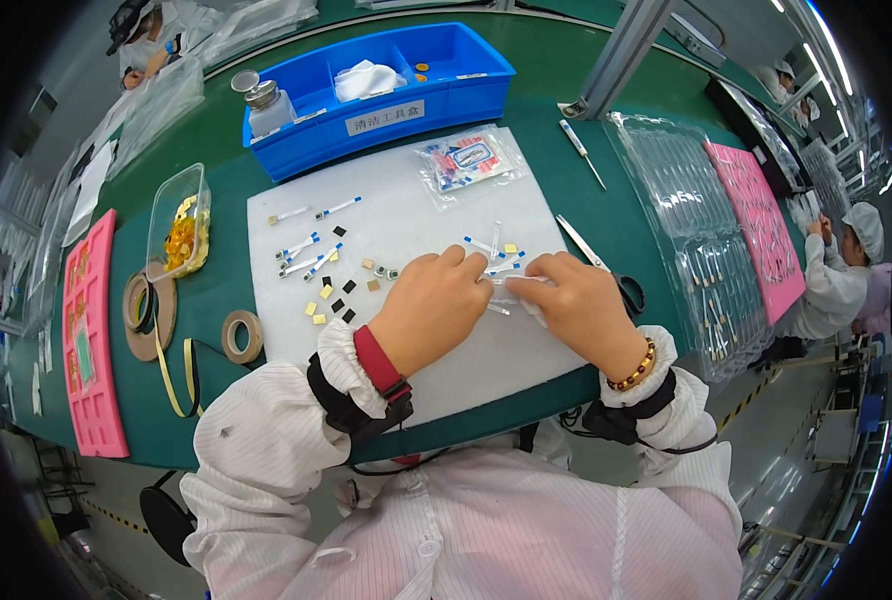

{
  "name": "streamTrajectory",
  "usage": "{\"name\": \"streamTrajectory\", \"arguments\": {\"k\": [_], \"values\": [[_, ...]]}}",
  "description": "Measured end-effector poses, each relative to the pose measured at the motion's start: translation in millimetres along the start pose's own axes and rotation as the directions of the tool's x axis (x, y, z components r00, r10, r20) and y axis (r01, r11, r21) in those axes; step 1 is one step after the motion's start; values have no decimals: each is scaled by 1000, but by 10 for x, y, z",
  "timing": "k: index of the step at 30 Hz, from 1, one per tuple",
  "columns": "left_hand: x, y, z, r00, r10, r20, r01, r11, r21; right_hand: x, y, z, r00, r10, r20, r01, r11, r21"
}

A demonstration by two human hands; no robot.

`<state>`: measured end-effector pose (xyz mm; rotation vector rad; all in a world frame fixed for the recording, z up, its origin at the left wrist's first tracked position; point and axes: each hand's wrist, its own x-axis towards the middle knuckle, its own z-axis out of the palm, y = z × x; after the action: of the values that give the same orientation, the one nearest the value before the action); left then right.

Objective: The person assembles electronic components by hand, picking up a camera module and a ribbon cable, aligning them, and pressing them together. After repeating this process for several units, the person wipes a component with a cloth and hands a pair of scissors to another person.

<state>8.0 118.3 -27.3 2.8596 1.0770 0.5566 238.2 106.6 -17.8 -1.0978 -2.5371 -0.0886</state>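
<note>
My left hand (428, 308) and my right hand (581, 305) meet over a white foam mat (366, 225) on the green bench. Their fingertips pinch a small clear plastic bag (511, 288) between them. Thin white sticks with blue ends (306, 255) lie on the mat to the left, with more sticks just beyond my fingertips. Small black and gold square chips (334, 295) are scattered beside my left hand. A clear bag with printed parts (466, 160) lies at the mat's far edge.
A blue bin (376, 85) with a metal-topped dispenser bottle (264, 105) stands behind the mat. Left: a clear box of gold parts (181, 225), tape rolls (241, 335), a pink tray (91, 340). Right: tweezers (581, 240), a small screwdriver (583, 152), clear blister trays (691, 215), another worker (846, 270).
</note>
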Motion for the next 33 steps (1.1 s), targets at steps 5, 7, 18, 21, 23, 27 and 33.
{"name": "streamTrajectory", "arguments": {"k": [5, 7, 18, 21, 23, 27, 33], "values": [[-20, -11, -17, 1000, -4, -14, 4, 1000, -11, 0, 95, -101, 999, 25, 33, -24, 999, -47], [-18, -10, -8, 1000, 1, -9, -1, 1000, -7, 100, 152, -187, 996, 80, -46, -79, 997, 17], [-231, -150, -438, 989, -122, -88, 121, 992, -17, 1175, 762, 294, 990, 80, -120, -47, 966, 254], [-499, -238, -715, 957, -228, -180, 222, 974, -51, 1139, 577, 143, 964, 183, -191, -141, 966, 215], [-665, -260, -826, 918, -328, -222, 304, 943, -138, 1107, 623, 197, 953, 272, -131, -189, 877, 442], [-944, -307, -742, 896, -433, -93, 401, 882, -248, 1062, 713, 318, 969, 216, -118, -129, 855, 502], [-993, -88, -525, 876, -483, -5, 461, 839, -290, 1180, 746, 149, 933, -97, -347, 63, 992, -110]]}}
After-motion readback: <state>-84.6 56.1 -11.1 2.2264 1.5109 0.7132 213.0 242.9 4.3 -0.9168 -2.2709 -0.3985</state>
